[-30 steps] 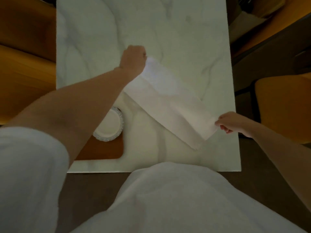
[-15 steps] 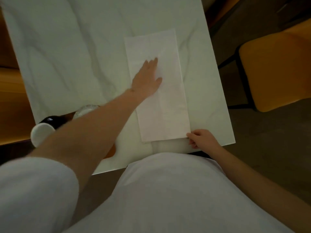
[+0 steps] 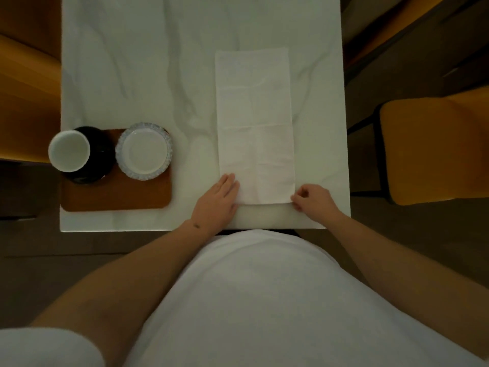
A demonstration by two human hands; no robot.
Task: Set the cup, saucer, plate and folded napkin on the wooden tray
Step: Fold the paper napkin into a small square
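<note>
My left hand [image 3: 218,198] lies flat on the napkin [image 3: 254,123]; my right hand [image 3: 312,198] pinches its corner beside. I'd fold both near corners away together, edges aligned.

Your work surface: white marble-look table [image 3: 127,62], grey veining, square edge at near side. Floor [image 3: 436,247] under it: dark brown, wood-look, detail hard for you to read in low light. To your right: chair [image 3: 436,147], orange seat cushion, dark frame, set just beside table edge. To your left: orange-brown wooden furniture [image 3: 23,83], type unclear. Far right corner: more orange-brown wood [image 3: 391,30], blurred. Your lighting: dim, warm, no source in view.
</note>
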